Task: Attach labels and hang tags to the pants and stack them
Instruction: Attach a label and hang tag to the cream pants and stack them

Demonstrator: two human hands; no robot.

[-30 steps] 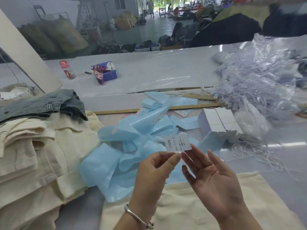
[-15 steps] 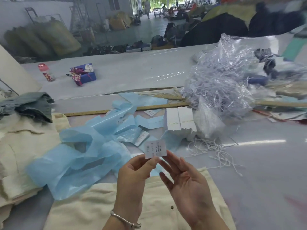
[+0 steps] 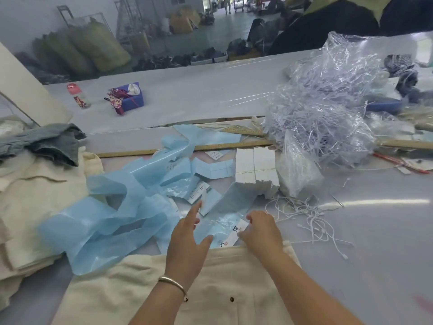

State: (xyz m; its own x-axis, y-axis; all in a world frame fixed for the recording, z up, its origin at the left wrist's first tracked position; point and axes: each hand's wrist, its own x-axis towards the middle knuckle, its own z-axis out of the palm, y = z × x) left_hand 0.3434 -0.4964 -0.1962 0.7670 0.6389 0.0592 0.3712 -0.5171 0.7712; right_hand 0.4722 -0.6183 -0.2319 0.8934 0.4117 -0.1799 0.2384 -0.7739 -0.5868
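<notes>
- The cream pants [image 3: 178,289] lie flat on the table [image 3: 351,254], close to the person, with two dark buttons showing.
- The left hand [image 3: 187,240] is over the top edge of the pants. Its fingers are spread and straight. It holds nothing.
- A silver bangle [image 3: 173,283] is on the left wrist.
- The right hand [image 3: 262,231] is at the top edge of the pants too. Its fingers are bent down and seem to pinch a white label [image 3: 235,233], but the fingertips are hard to see.
- The label has dark writing on it. It lies on a blue sheet just past the pants.
- Blue paper strips [image 3: 105,219] are in a messy heap to the left of the hands, and some small white labels lie among them.
- A stack of white tags [image 3: 255,165] stands behind the hands, near the middle of the table.
- Loose white strings [image 3: 311,221] lie on the table to the right of the right hand.
- A big clear bag [image 3: 328,109] full of thin white strings sits behind them.
- A pile of cream pants [image 3: 35,195] is on the left, with a grey one [image 3: 46,141] on top.
- A long wooden ruler [image 3: 210,146] lies across the table behind the blue strips.
- Far back are a small bottle [image 3: 78,96] and a blue box [image 3: 131,98].
</notes>
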